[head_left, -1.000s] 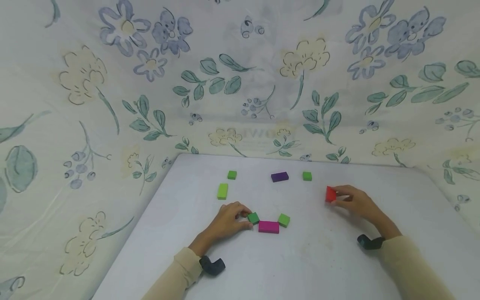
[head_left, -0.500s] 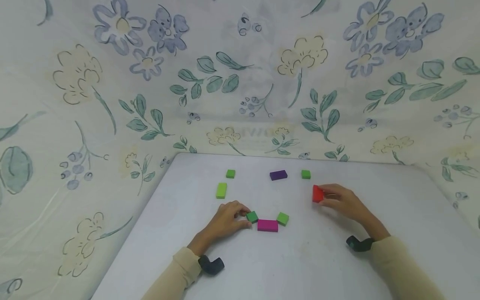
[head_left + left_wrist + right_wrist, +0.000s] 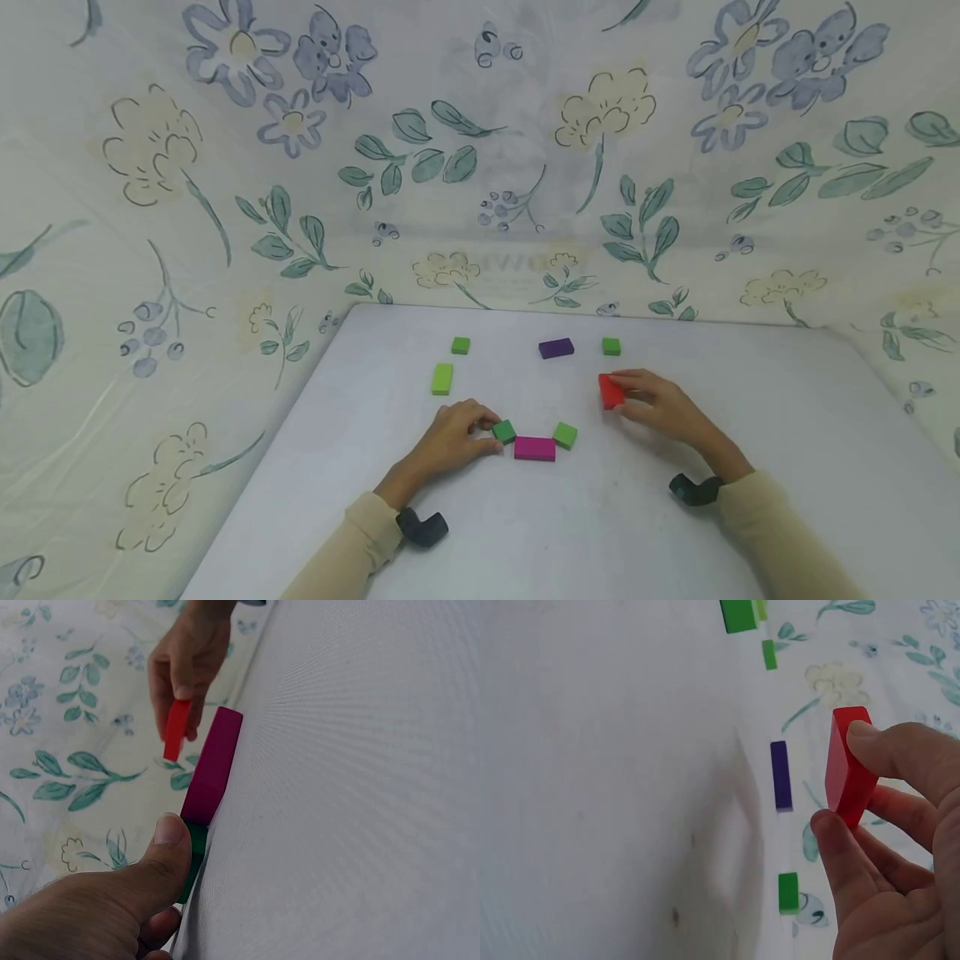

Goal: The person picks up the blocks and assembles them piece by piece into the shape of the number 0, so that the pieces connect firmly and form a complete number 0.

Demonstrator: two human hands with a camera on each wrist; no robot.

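My left hand (image 3: pixel 452 440) pinches a small dark green block (image 3: pixel 504 432) on the white tabletop, thumb on the near side. Against that block's right side lies a magenta rectangular block (image 3: pixel 535 449), flat on the table. A lighter green square block (image 3: pixel 565 435) sits turned at an angle by the magenta block's far right corner. To the right, my right hand (image 3: pixel 663 407) grips a red rectangular block (image 3: pixel 610 392) between thumb and fingertips. In the right wrist view the red block (image 3: pixel 851 766) is raised off the table.
Farther back lie a purple block (image 3: pixel 556 348), a green square block (image 3: pixel 611 347) and another green square block (image 3: pixel 461 345). A lime rectangular block (image 3: pixel 442 379) is at the left. Flower-patterned sheeting (image 3: pixel 525 167) rises behind the white table (image 3: pixel 585 542).
My right hand has carried the red block leftward, closer to the magenta and green blocks. The left hand stays at the dark green block. The head view shifts slightly.
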